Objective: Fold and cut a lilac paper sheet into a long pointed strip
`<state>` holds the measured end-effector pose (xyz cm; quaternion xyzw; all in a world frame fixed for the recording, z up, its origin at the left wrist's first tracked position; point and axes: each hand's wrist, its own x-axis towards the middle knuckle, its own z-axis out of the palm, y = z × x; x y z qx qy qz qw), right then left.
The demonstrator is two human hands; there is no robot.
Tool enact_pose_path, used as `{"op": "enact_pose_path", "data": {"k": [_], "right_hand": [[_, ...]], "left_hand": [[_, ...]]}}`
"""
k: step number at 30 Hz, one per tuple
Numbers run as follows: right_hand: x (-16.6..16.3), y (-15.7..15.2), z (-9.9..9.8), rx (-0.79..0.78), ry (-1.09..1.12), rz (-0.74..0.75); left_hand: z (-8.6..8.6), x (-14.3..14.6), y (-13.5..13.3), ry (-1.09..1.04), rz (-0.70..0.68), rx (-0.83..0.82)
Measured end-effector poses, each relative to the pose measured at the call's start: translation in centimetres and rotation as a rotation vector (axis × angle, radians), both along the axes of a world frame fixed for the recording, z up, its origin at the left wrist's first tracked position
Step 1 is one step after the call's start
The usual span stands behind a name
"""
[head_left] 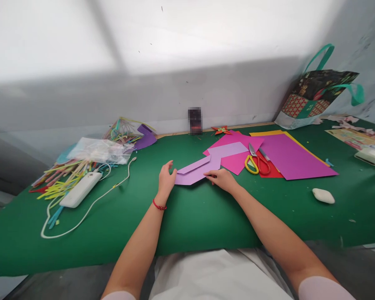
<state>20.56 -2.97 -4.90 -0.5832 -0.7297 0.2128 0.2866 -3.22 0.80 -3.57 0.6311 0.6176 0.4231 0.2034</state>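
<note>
A folded piece of light purple paper (195, 173) lies between my hands on the green table, with a narrow flap standing up along its upper side. My left hand (167, 178) is at its left end, thumb and fingers closed at the paper's edge. My right hand (221, 179) pinches the lower right edge between thumb and fingers. Just beyond, another light purple strip (229, 150) rests on bright pink paper (236, 164). Scissors (256, 160) with one yellow and one red handle lie to the right, beside a grey pen-like tool (264, 154).
Purple sheets (296, 154) over yellow and red ones lie at right, near a white rounded object (323, 196). A patterned bag (315, 96) stands at the back right. At left are paper strips (56, 179), a white power strip (81, 189) and its cable (93, 204).
</note>
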Motion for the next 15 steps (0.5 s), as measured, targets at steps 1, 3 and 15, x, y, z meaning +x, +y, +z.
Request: {"op": "enact_pose_path", "data": {"k": [1, 3, 15], "right_hand": [[-0.1, 0.0, 0.0, 0.01, -0.028, 0.004], [-0.3, -0.1, 0.1, 0.044, -0.072, 0.024], [-0.7, -0.4, -0.2, 0.52, -0.365, 0.129]], "left_hand": [[-0.1, 0.0, -0.1, 0.057, -0.005, 0.067], [-0.1, 0.3, -0.3, 0.159, -0.084, 0.154], [-0.3, 2.3, -2.3, 0.566, -0.752, -0.016]]}}
